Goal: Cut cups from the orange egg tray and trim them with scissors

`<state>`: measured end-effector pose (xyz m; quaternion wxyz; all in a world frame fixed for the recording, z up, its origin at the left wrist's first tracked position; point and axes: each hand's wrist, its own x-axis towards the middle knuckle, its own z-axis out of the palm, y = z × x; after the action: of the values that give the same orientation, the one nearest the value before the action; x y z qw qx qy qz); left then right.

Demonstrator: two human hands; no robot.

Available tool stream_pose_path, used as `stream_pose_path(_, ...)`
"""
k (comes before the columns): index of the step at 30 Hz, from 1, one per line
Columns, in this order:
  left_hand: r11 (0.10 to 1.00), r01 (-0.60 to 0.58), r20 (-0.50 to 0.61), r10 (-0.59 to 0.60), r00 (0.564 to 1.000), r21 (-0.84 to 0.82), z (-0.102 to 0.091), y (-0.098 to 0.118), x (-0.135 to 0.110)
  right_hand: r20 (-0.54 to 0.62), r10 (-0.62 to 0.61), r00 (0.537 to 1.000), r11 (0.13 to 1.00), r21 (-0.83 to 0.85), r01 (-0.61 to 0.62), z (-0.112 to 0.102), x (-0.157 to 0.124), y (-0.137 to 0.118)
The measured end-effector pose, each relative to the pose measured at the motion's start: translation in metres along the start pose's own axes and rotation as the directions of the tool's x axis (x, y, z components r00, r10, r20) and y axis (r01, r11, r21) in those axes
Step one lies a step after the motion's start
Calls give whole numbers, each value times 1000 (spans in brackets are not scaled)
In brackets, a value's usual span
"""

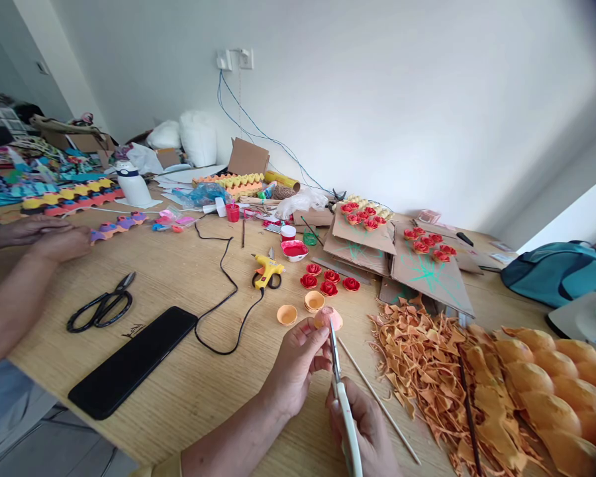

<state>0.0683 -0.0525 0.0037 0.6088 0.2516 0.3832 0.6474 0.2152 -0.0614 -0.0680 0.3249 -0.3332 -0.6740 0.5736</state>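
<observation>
Between the thumb and fingers of my left hand (298, 361) is a small pinkish-orange egg carton cup (334, 319). My right hand (365, 424) grips a pair of white-handled scissors (346, 414), and their blades reach up to the cup's edge. Whether the blades are parted is hard to make out. Just beyond my left hand sit orange cut cups (287, 315) and several red paper roses (329, 288). A thin wooden stick (380, 401) lies beside my right hand.
Orange scraps (422, 358) and an orange egg tray (551, 377) spread at the right. A yellow glue gun (268, 270), black scissors (102, 308) and a black phone (134, 361) lie left. Another person's hands (62, 238) work at the far left. Painted cardboard (430, 281) holds more roses.
</observation>
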Motion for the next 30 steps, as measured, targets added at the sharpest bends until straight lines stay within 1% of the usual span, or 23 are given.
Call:
stream_pose_path(4, 998, -38, -15, 39, 999, 46, 0, 0, 0, -13, -10, 1000, 1000, -3, 10, 0, 1, -4)
stream_pose_path(7, 1000, -2, -3, 2, 1000, -10, -1, -1, 0, -17, -23, 1000, 1000, -1, 23, 0, 1, -4)
stream_pose_path(10, 998, 31, 2, -31, 1000, -52, -1, 0, 0, -3, 2, 1000, 1000, -7, -2, 0, 1, -3)
stream_pose_path(13, 999, 28, 0, -28, 1000, -39, -1, 0, 0, 7, 15, 1000, 1000, -17, -15, 0, 1, -2)
stream_pose_path(19, 1000, 15, -11, -15, 1000, -26, 1, 0, -1, -7, -6, 1000, 999, -50, 5, -1, 0, 2)
stream_pose_path(22, 1000, 8, -27, -8, 1000, -1, 2, -1, -2, -19, -22, 1000, 995, -95, 20, -1, 0, 5)
stream_pose_path(26, 998, -44, -48, 47, 998, 50, 3, -2, -1, -23, -56, 998, 986, -158, 52, -2, 0, 5)
stream_pose_path(30, 993, -60, -68, 67, 995, 97, 4, -2, 0, -22, -76, 997, 981, -181, 71, -2, -1, 3)
